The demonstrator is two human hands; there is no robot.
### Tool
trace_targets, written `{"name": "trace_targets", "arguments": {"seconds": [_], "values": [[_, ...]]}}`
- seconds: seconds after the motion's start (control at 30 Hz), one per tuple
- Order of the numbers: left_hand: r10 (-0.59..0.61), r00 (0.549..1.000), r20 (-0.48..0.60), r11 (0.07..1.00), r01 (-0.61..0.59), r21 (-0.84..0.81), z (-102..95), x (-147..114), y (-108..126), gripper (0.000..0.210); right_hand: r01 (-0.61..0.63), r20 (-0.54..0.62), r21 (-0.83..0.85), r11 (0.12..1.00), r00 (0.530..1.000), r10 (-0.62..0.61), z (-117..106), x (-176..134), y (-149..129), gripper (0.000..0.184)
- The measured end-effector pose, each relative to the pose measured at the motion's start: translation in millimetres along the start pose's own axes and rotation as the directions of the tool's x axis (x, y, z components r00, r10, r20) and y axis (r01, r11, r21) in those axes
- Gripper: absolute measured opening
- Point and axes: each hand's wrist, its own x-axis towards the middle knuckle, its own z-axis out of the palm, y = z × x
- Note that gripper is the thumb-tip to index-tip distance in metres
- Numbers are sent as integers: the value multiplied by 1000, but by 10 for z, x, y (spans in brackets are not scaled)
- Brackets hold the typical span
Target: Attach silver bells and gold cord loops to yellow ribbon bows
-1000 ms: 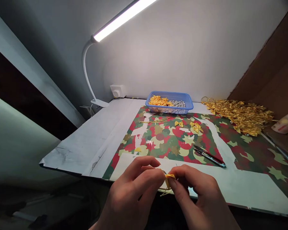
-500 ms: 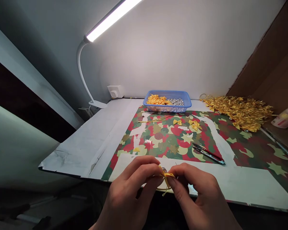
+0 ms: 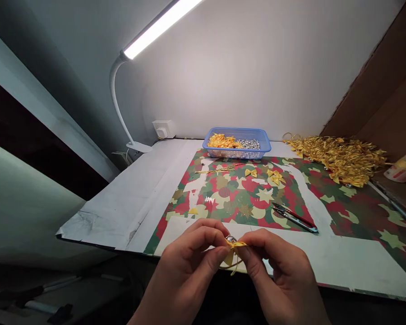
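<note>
White table point(image 3: 122, 194) is standing against a pale wall point(image 3: 257, 76), lamp point(image 3: 162, 29) shining over it from the left. Patterned sheet point(image 3: 235, 210) is covering the middle, white strip point(image 3: 352, 264) running along the near edge. Left hand point(image 3: 189, 259) and right hand point(image 3: 282, 262) are meeting at that edge, thumb and forefinger of each pinching a yellow bow point(image 3: 229, 258) from its two sides. Silver ball point(image 3: 230, 239) is sitting at the bow's far side, between the fingertips; thin gold cord point(image 3: 236, 267) is hanging below. Snips point(image 3: 294, 217) are lying on the sheet, to the right; loose bows point(image 3: 275, 176) and gold strands point(image 3: 219, 170) are lying farther back. Blue basket point(image 3: 265, 147) is holding yellow ribbon pieces point(image 3: 223, 141) and silver balls point(image 3: 250, 144). Pile of gold bows point(image 3: 341, 158) is resting far right.
</note>
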Motion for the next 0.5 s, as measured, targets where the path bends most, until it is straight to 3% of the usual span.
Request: {"name": "trace_targets", "arguments": {"seconds": [0.2,0.37,0.5], "values": [[-86,995,-47,987,79,-140,28,22,9,13,-64,-51,23,998,997,65,13,-7,26,19],[5,994,-111,1000,-7,-25,36,13,-83,15,-85,-173,56,995,980,93,-169,-16,-164,17],[80,991,-104,992,-69,105,45,-21,-189,17,-24,-334,125,992,940,65,-193,43,-538,34]]}}
